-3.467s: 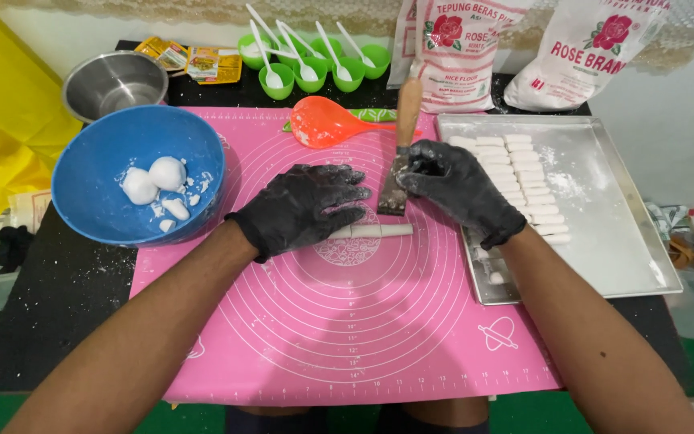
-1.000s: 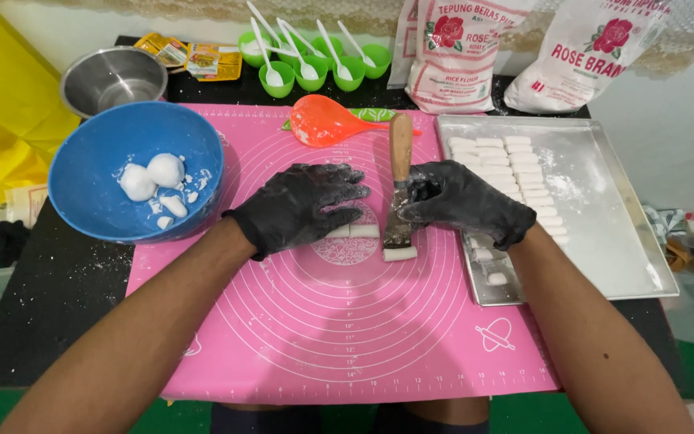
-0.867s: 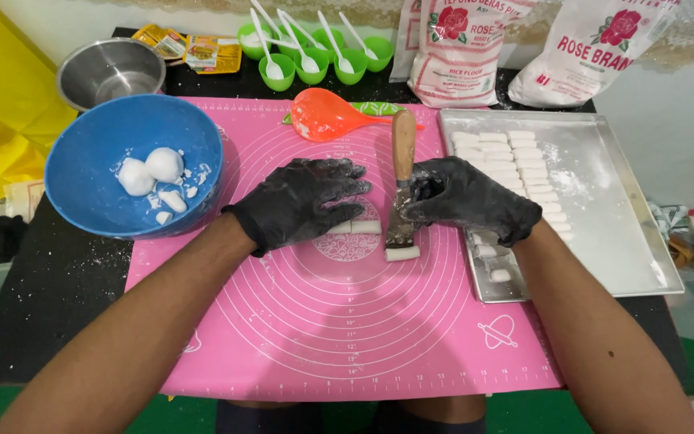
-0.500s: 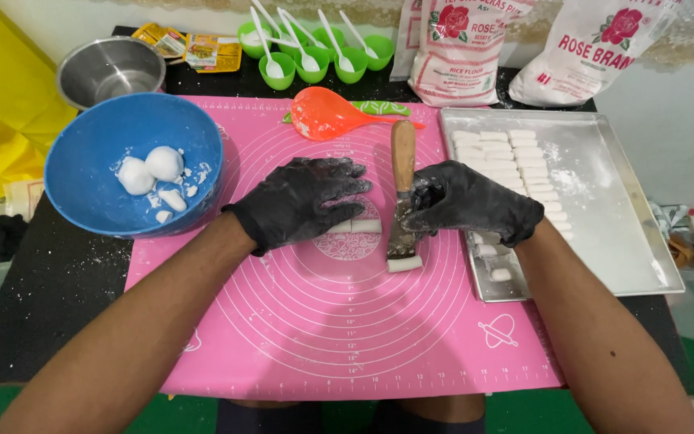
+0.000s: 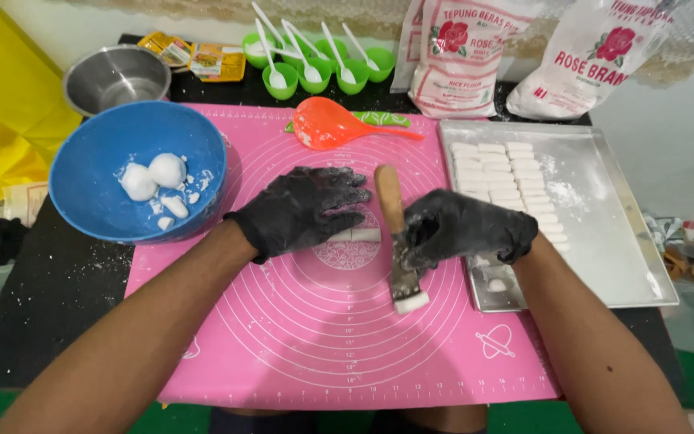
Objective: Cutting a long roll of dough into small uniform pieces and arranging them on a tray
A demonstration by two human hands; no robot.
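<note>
Two gloved hands (image 5: pixel 379 213) w/ wood-handled scraper (image 5: pixel 399 249), soft dough strip (image 5: pixel 357 235).

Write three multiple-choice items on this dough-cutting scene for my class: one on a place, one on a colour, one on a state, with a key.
1. Where does the cut dough piece lie?
A. at the scraper's blade end on the mat
B. in the steel bowl
C. on the orange scoop

2. What colour is the bowl holding the dough balls?
A. green
B. blue
C. steel grey

3. What is the left hand doing?
A. lifting the tray
B. holding a spoon
C. pressing flat on the dough strip

Key: 1 A, the piece sits at the tip of the scraper on the mat, held by the right hand. 2 B, its wall is blue. 3 C, the fingers lie over the dough strip.
</note>
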